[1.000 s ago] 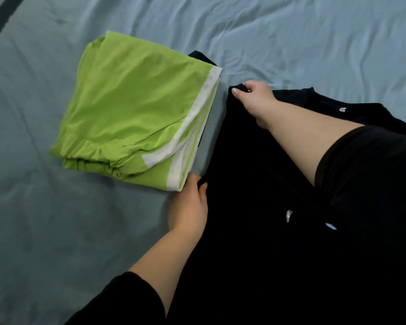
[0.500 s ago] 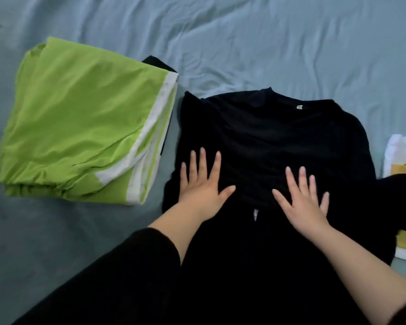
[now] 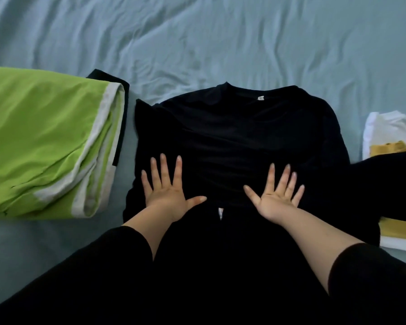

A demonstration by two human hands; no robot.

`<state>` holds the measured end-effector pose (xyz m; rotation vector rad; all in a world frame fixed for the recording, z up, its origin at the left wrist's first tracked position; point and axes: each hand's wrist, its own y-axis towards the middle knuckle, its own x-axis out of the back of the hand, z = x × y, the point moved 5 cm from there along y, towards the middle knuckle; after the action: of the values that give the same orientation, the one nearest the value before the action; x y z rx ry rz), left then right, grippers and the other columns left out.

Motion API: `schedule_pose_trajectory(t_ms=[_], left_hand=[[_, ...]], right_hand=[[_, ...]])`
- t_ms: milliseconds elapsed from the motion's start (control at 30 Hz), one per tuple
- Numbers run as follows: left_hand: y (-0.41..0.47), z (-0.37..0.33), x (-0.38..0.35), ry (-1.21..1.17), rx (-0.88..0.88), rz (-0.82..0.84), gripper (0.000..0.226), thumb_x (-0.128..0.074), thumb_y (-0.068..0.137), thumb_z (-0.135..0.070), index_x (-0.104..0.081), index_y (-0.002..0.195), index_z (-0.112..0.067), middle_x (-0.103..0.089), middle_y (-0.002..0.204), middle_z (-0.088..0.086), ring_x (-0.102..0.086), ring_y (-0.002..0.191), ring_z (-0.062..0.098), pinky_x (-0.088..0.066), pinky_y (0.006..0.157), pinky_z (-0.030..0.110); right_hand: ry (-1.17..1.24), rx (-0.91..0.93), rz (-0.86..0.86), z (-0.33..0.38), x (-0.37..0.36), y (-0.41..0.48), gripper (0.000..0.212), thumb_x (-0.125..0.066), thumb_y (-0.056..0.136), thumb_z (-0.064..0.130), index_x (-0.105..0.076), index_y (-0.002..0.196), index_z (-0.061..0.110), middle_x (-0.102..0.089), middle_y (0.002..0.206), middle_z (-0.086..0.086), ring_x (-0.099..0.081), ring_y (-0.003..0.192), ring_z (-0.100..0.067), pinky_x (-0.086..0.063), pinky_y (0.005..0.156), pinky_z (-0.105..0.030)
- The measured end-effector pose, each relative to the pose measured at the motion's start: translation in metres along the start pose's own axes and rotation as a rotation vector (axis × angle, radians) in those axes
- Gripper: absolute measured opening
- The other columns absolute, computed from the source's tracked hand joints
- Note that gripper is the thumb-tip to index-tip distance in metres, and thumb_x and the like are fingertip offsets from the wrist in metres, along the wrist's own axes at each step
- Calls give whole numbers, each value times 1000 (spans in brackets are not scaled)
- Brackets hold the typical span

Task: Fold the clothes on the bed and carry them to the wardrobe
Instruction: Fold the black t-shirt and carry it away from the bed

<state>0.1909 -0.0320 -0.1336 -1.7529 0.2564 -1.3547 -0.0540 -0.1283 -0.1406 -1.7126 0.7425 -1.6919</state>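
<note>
On the bed, centre: a black shirt lies flat on the blue sheet, its neck pointing away from the person.
Neck label: small and white, at the shirt's collar.
Left hand: palm down on the shirt's left half, fingers straight and spread wide, thumb pointing inward; it holds nothing.
Right hand: palm down on the shirt's right half, fingers likewise straight and fanned out, slightly blurred; it holds nothing.
Between the hands: a small white tag shows on the shirt just below the two thumbs; the hands are apart, not touching each other.
Forearms: bare, with black cuffs ending near the elbows.
Left of the shirt: a folded green garment with white stripes lies just beside the shirt, a strip of sheet between them.
Under the green garment: a black piece sticks out at its far right corner and along its right edge; what it is cannot be told.
Right edge: a white and yellow garment lies partly cut off by the frame.
Shirt sleeve: black, spread out to the right and lying across the white and yellow garment.
Sheet: wrinkled, most of all beyond the collar.
</note>
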Motion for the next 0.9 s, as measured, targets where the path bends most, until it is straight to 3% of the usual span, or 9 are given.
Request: schedule_pose_trajectory(t_ms=[200, 333, 400, 433, 500, 567, 667, 800, 900], left_hand=[[-41, -44, -28, -255, 122, -125, 89, -4, 70, -90, 59, 112, -42, 45, 147, 10, 40, 136, 34, 19, 106, 62], [-77, -118, -69, -376, 139, -80, 82, 6, 56, -96, 54, 109, -56, 46, 148, 5, 42, 134, 34, 18, 105, 65], [-96, -164, -81, -404, 129, -32, 78, 5, 52, -96, 52, 104, -62, 42, 151, 4, 38, 137, 35, 12, 106, 67], [-103, -183, -85, -414, 109, -7, 77, 2, 53, -96, 49, 105, -65, 39, 152, 5, 36, 139, 36, 10, 107, 68], [-117, -225, -88, -444, 44, 40, 77, -11, 63, -94, 39, 116, -69, 34, 155, 4, 33, 140, 37, 7, 108, 68], [-128, -265, -85, -469, -41, 67, 75, -26, 75, -87, 24, 127, -71, 27, 158, 1, 30, 141, 37, 2, 109, 68], [-140, -319, -74, -512, -158, 69, 75, -40, 85, -74, 14, 137, -66, 29, 157, 3, 22, 145, 33, -2, 112, 64], [-144, -373, -59, -505, -217, -5, 75, -44, 93, -58, 10, 145, -55, 20, 161, 3, 11, 148, 32, -8, 114, 60], [-142, -402, -56, -458, -246, -21, 74, -43, 95, -50, 10, 148, -49, 3, 163, 2, 4, 149, 31, -12, 115, 57]], right_hand=[[47, 138, 9, -6, 3, 0, 96, -7, 71, 89, 53, 120, 32, 65, 122, -7, 46, 132, -30, 30, 103, -53], [73, 383, 65, -29, 18, -17, 84, -31, 93, 65, 21, 149, 31, 39, 151, -7, 33, 141, -25, 18, 114, -45], [278, 532, 137, -64, 35, -34, 58, -40, 99, 45, -24, 151, 27, -3, 163, -3, 1, 149, -17, -4, 121, -38], [422, 572, 125, -87, 46, -41, 42, -44, 99, 39, -49, 139, 27, -36, 154, 1, -26, 144, -11, -21, 119, -33], [641, 561, -118, -152, 78, -55, 19, -52, 95, 32, -69, 104, 34, -70, 105, 18, -59, 104, 6, -46, 93, -17], [689, 468, -450, -226, 110, -64, 14, -57, 90, 26, -65, 91, 38, -67, 89, 21, -61, 90, 6, -43, 75, -6], [616, 226, -709, -319, 140, -50, 27, -62, 87, 21, -62, 114, 25, -61, 117, 8, -56, 111, -13, -45, 93, -25], [668, 9, -520, -385, 151, -3, 66, -64, 88, 39, -35, 146, 20, -38, 150, -1, -36, 137, -22, -30, 112, -36], [906, -82, -367, -408, 147, 22, 54, -66, 87, 39, -50, 134, 17, -57, 132, -6, -55, 118, -25, -42, 97, -34]])
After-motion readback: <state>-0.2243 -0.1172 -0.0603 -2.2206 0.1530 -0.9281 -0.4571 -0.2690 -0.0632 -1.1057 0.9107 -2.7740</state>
